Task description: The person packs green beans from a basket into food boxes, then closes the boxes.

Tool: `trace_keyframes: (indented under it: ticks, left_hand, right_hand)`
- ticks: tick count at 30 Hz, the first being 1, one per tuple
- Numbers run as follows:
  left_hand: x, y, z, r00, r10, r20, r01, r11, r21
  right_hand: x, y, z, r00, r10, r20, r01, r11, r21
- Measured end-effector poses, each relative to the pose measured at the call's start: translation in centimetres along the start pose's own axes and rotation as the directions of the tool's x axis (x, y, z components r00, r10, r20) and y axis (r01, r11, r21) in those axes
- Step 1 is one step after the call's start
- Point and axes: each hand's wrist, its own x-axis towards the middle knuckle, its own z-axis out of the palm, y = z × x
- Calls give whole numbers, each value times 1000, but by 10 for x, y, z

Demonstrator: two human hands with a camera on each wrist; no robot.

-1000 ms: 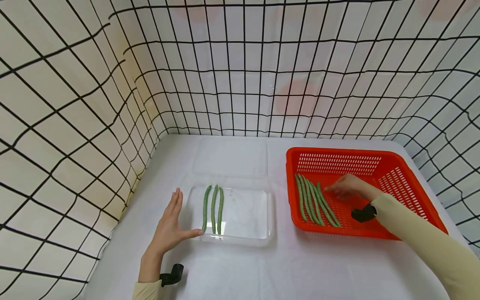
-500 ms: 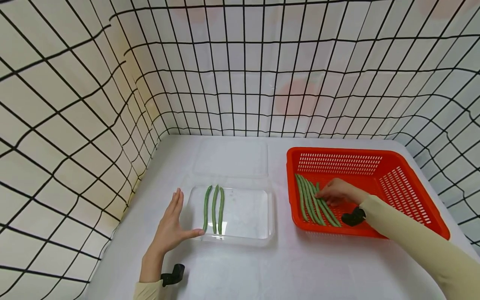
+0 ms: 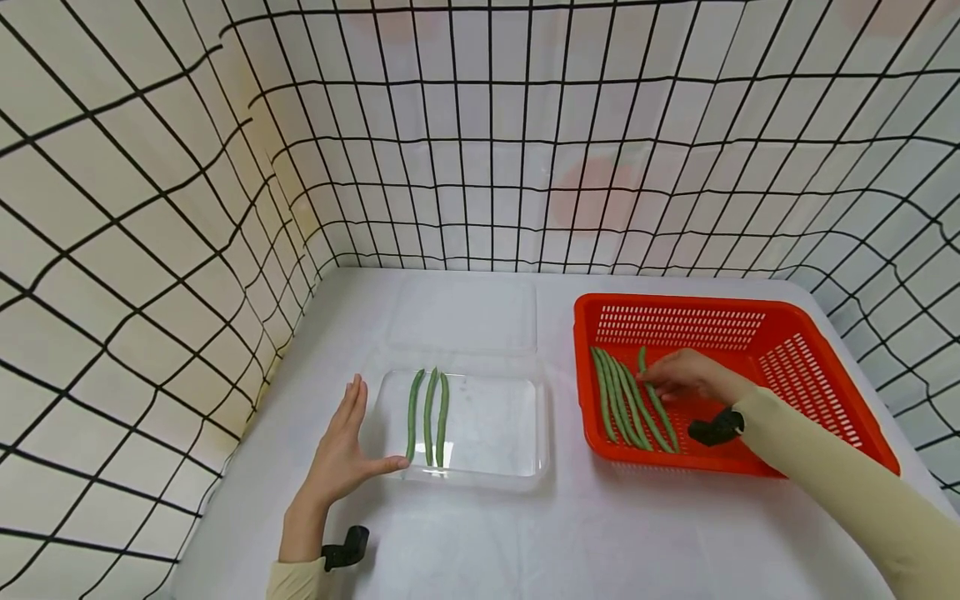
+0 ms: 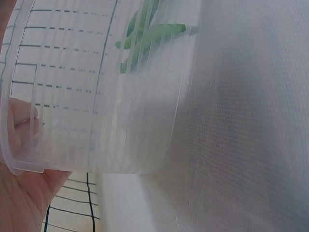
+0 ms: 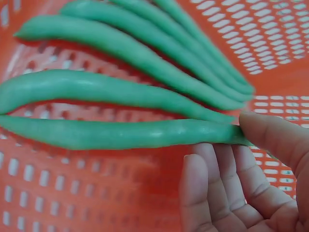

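Observation:
My right hand [image 3: 693, 375] is inside the red basket [image 3: 690, 301], its thumb and fingertips pinching one end of a green bean [image 5: 120, 134]. That bean slants a little apart from several other green beans [image 3: 617, 400] fanned along the basket's left side. My left hand [image 3: 337, 458] rests at the left side of a clear plastic container [image 3: 491, 421]. Its fingers are stretched upward and its thumb reaches across the near left corner. Three green beans [image 3: 428, 417] lie side by side in the container's left half, pointing away from me.
A clear flat lid [image 3: 461, 315] lies behind the container on the white-covered table [image 3: 480, 542]. Black netting [image 3: 491, 146] over pale walls closes off the back and both sides. The basket's walls stand around my right hand.
My right hand first moved left to the beans, took hold of the rightmost one, then shifted slightly right, drawing its far end away from the others. My left hand stays in place.

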Motion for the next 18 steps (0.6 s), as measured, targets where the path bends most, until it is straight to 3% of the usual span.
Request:
trace_keyframes:
  ticks: [9,18]
  left_hand:
    - [1,0,-2,1000,-5,2,5,1000,-2]
    - [1,0,1,1000,-13,0,13,1000,-4]
  right_hand:
    - [-10,-36,-10,998,-65,-19,67,986,152]
    - [-12,-82,12,994,-103,27,93,961,259]
